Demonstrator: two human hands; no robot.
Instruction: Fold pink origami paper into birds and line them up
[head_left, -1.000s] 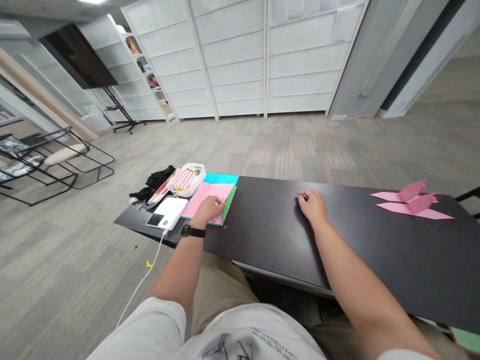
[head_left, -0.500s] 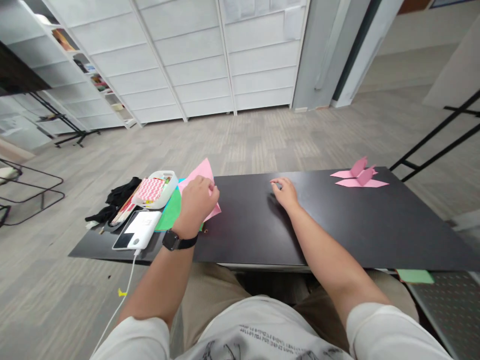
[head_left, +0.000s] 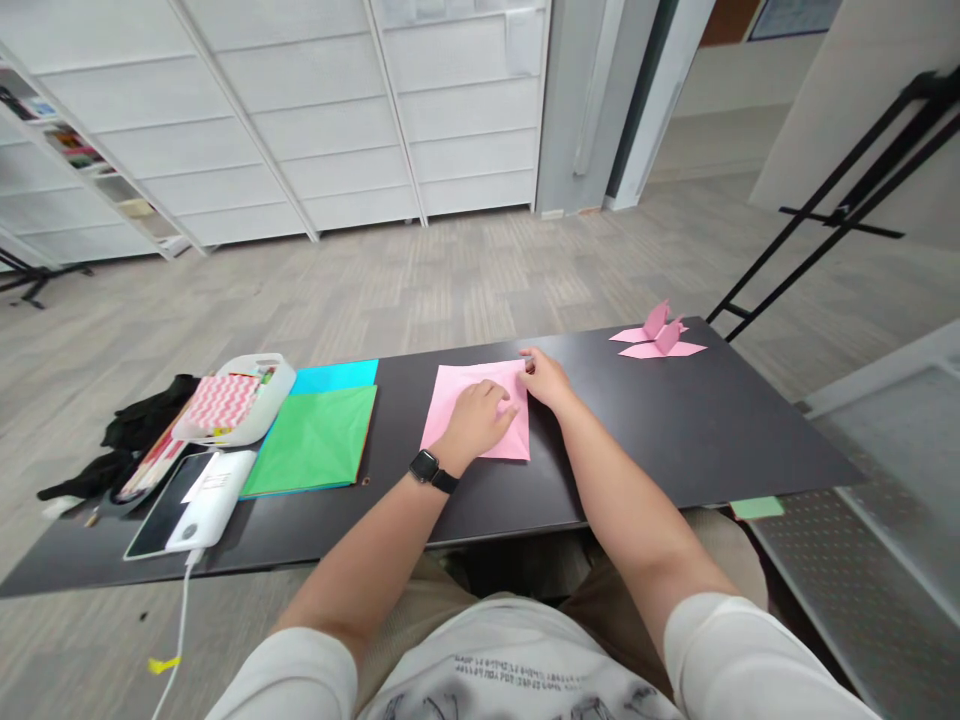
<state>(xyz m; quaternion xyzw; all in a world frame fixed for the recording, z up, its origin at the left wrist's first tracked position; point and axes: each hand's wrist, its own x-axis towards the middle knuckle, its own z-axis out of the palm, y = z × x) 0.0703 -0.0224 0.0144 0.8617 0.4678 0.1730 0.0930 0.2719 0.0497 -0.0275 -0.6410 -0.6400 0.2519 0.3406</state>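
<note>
Head view: the pink sheet (head_left: 441,405) lies flat on the dark table (head_left: 652,440), in front of the person, with both hands at it. The left hand (head_left: 477,416) reaches across the middle of the sheet, palm down, its fingers loosely spread and slightly bent. Its wrist, wearing a black watch (head_left: 424,466), is over the sheet's near left side, and the left forearm slants in from the near left of the sheet.

The right hand (head_left: 545,379) is at the sheet's far right corner, fingers curled inward with the tips at the edge; whether they pinch the paper, I cannot tell. Its forearm slants back toward the person, to the near right of the sheet, and its elbow is bent.

Left of the sheet, well apart from it, lies green paper (head_left: 319,440) over blue paper (head_left: 337,375). Farther left of the sheet are a white basket (head_left: 274,400) and a white power bank (head_left: 214,505). Right of the sheet, beyond the right hand, stand two folded pink paper birds (head_left: 666,341).
</note>
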